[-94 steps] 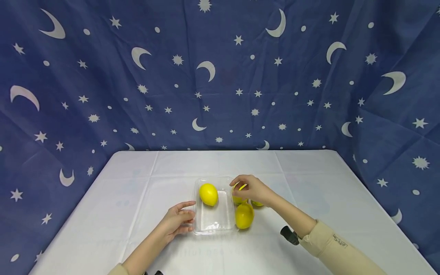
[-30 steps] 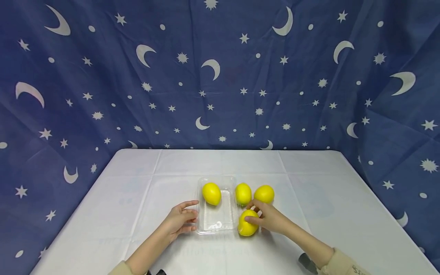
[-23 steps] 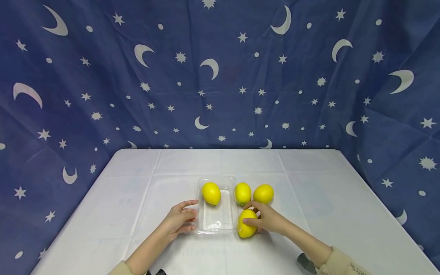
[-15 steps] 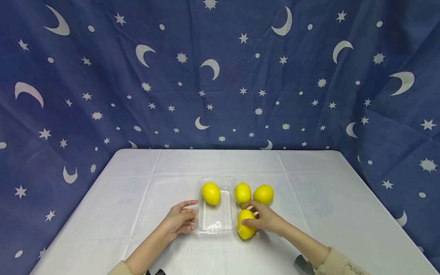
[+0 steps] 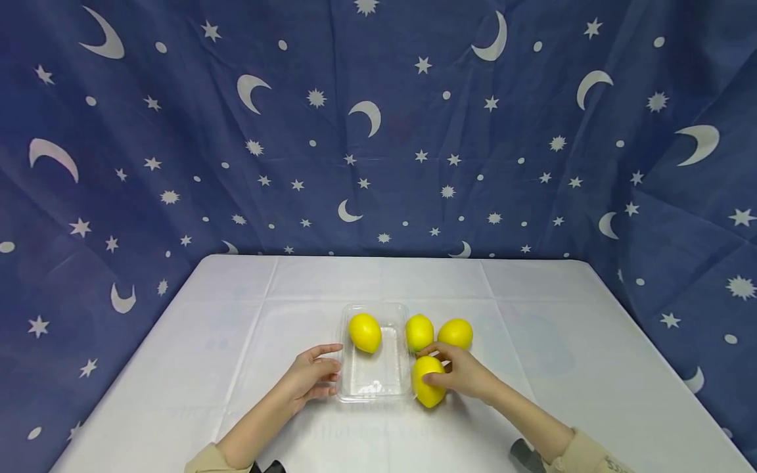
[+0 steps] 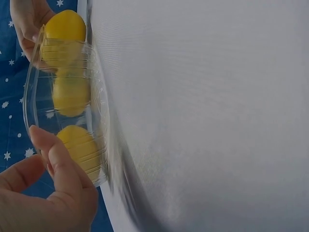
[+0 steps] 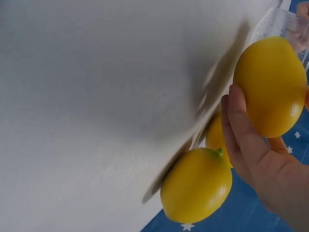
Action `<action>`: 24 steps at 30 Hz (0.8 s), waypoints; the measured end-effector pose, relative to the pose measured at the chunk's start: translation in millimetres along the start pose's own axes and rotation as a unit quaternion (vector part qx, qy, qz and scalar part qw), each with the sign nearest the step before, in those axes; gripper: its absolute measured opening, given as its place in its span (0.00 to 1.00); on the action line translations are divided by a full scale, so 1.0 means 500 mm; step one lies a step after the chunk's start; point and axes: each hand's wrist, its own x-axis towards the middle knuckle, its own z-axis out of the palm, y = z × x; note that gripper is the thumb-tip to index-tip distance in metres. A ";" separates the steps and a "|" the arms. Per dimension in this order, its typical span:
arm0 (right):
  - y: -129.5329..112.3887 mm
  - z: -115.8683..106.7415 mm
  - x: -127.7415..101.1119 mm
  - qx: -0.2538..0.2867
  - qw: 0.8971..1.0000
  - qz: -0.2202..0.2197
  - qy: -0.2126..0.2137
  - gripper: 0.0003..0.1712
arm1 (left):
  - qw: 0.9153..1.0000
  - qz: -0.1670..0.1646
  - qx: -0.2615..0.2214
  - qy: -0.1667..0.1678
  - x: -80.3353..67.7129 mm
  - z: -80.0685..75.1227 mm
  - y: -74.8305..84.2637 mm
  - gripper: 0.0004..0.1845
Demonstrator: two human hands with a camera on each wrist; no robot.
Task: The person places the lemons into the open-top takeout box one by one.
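Right hand (image 5: pixel 464 376), lower centre of the head view, curls its fingers round one lemon (image 5: pixel 428 382) just right of the clear tray (image 5: pixel 374 389); the lemon appears raised slightly off the table (image 5: pixel 236 315). Left hand (image 5: pixel 309 381), fingers loosely bent, touches the tray's left edge. Count: four lemons, one tray. One lemon (image 5: pixel 364 332) lies inside the tray; two (image 5: pixel 419 332) (image 5: pixel 455 333) rest above the right hand.
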 end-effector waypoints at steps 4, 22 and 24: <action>0.001 -0.007 -0.003 -0.005 1.000 0.001 0.018 0.23 | 1.000 -0.001 -0.006 0.003 0.002 0.002 -0.002 0.27; -0.009 -0.028 -0.004 -0.004 0.999 -0.002 0.045 0.25 | 1.000 0.009 -0.016 -0.019 0.003 0.000 -0.003 0.27; -0.013 -0.031 -0.004 -0.008 0.999 -0.005 0.046 0.24 | 1.000 0.009 -0.019 -0.019 0.003 0.000 -0.004 0.27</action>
